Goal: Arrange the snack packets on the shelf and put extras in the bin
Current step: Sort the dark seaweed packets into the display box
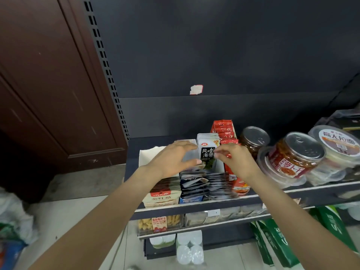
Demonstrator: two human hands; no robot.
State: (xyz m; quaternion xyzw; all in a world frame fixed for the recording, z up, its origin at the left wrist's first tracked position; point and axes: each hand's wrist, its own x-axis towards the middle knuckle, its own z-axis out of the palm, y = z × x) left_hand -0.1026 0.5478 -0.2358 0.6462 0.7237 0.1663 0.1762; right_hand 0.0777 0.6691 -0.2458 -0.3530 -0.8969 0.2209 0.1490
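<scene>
Reaching over the shelf (pixel 194 204), we place both hands at a stack of upright seaweed packets (pixel 208 151) standing in a white cardboard box (pixel 148 155). Our left hand (pixel 171 160) has its fingers (pixel 191 162) spread loosely against the stack's left side. Our right hand (pixel 236 159) pinches the stack's right edge with thumb and forefinger. Dark packets (pixel 202 185) lie flat in front. Red packets (pixel 226 131) stand just behind, jars (pixel 296 154) to the right.
</scene>
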